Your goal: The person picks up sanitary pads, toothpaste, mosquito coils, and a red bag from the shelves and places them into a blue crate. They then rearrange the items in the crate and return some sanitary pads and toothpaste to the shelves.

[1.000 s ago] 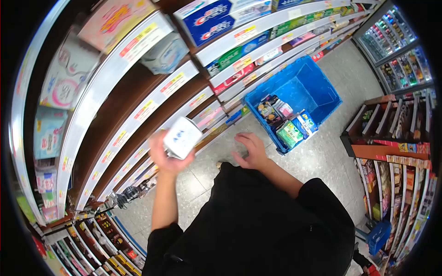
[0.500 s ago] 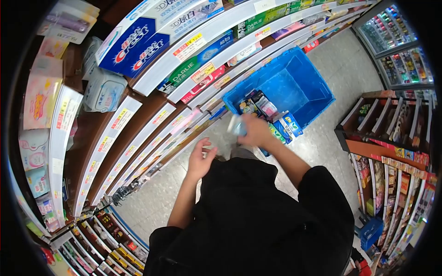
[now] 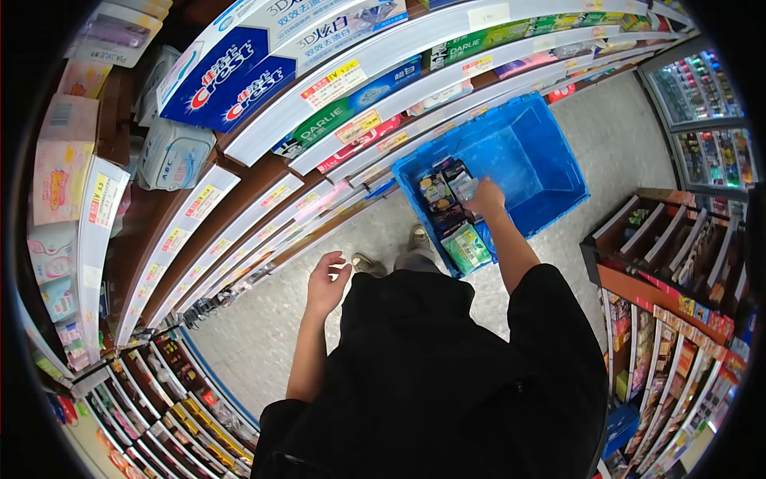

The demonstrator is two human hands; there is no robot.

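Note:
My right hand (image 3: 487, 199) reaches down into the blue crate (image 3: 558, 152), its fingers closed on a small pale pack (image 3: 469, 190). That pack is partly hidden by the fingers and touches or nearly touches several dark packs (image 3: 437, 194) at the crate's near left side. A green-and-white pack (image 3: 466, 248) lies in the crate's near corner, with a blue pack (image 3: 485, 238) partly behind my forearm. My left hand (image 3: 325, 283) hangs over the floor in front of the shelf, holding nothing, with loosely bent fingers apart.
Shelves on the left carry Crest boxes (image 3: 231, 84), Darlie boxes (image 3: 343, 116) and wrapped packs (image 3: 175, 152). Price-label strips (image 3: 335, 84) line their edges. A low shelf unit (image 3: 670, 239) and a drinks cooler (image 3: 710, 112) stand at the right. My shoes (image 3: 367, 265) are beside the crate.
My right hand has moved right and up in the view with the pale pack, from the crate's near side to inside it. My left hand has shifted slightly left and down.

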